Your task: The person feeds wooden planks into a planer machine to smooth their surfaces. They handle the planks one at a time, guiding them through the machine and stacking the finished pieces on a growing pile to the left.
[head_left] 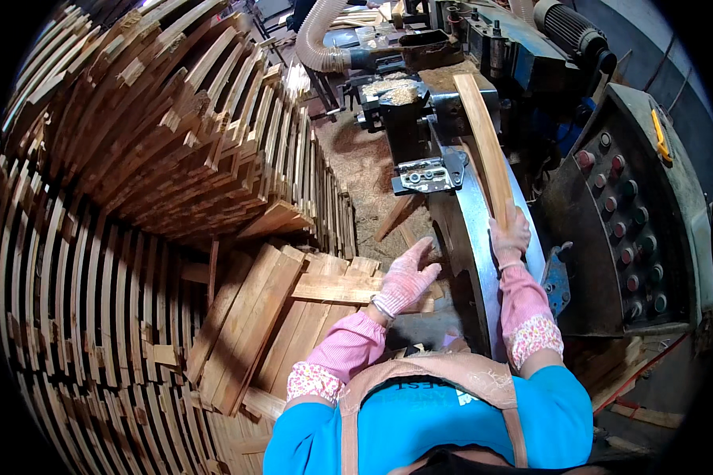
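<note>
My right hand [510, 236], in a pale glove, is closed round the near end of a long wooden board [486, 142]. The board lies lengthwise along the metal bed [475, 237] of a woodworking machine, its far end by the machine's head. My left hand [409, 277], also gloved, hangs in the air left of the bed with its fingers apart and nothing in them. Beneath and left of it, a short plank [337, 288] lies across a pile of loose boards [249, 324]. A metal guide bracket [429, 174] stands at the bed's left edge.
Tall stacks of wooden slats [166, 119] rise on the left. To the right stands a control panel [630, 214] with several round buttons and a yellow cutter knife [660, 133] on top. A ribbed hose [318, 39] and an electric motor [576, 32] are at the back. Sawdust covers the floor [366, 182].
</note>
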Action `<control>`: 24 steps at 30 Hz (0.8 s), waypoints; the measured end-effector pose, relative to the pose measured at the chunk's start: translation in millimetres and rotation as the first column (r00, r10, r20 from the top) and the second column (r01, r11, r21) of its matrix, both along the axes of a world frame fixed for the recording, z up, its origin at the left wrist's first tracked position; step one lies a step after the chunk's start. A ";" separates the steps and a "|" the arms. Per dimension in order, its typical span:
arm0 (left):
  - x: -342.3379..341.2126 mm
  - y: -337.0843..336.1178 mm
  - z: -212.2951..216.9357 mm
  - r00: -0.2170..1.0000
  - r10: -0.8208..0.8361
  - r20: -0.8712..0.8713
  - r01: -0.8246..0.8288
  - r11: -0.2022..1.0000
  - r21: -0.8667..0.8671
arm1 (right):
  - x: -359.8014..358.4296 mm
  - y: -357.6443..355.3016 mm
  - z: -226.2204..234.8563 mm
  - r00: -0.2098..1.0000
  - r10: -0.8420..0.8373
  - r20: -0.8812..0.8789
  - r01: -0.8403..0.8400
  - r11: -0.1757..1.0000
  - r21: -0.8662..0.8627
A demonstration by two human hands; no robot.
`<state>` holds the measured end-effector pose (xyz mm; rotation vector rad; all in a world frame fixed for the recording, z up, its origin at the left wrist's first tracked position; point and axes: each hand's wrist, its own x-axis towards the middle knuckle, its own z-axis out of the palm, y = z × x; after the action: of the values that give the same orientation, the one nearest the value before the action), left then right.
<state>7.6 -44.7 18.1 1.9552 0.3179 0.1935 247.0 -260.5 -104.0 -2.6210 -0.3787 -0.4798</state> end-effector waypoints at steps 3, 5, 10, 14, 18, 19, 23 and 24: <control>-21.9 16.3 19.2 0.989 0.023 0.143 -0.086 0.889 0.450 | -18.6 2.2 17.3 0.997 -0.024 -0.076 0.017 0.996 -0.090; -59.9 53.8 18.3 0.933 0.053 0.357 -0.247 0.814 0.525 | -56.8 -26.2 9.8 0.992 -0.017 -0.128 0.008 0.997 -0.071; -226.3 137.6 -1.5 0.924 0.299 0.237 -0.352 0.428 0.832 | -203.1 -129.3 32.6 0.977 -0.047 -0.207 0.017 0.990 -0.143; -309.3 127.2 33.5 0.732 0.670 -0.120 -0.037 0.215 0.976 | -252.7 -161.7 53.7 0.968 -0.051 -0.245 0.009 0.985 -0.171; -325.1 132.2 36.5 0.611 0.758 -0.228 -0.082 0.347 0.934 | -185.6 -135.6 44.5 0.992 0.121 0.042 -0.118 0.991 -0.061; -335.7 139.5 26.6 0.657 0.725 -0.206 -0.074 0.333 0.940 | -160.5 -120.7 43.6 0.983 0.177 0.050 -0.175 0.984 -0.043; -312.7 148.3 33.4 0.665 0.694 -0.277 -0.136 0.477 0.868 | -76.1 -56.8 45.2 0.961 0.268 0.069 -0.264 0.963 -0.058; -286.0 146.3 52.2 0.642 0.694 -0.326 -0.142 0.525 0.839 | -61.7 -50.6 42.4 0.954 0.301 0.018 -0.299 0.952 -0.071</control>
<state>-278.4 101.6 70.3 2.7143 1.4465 -0.0418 185.3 -311.1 -61.6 -2.5591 -0.8007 -0.4071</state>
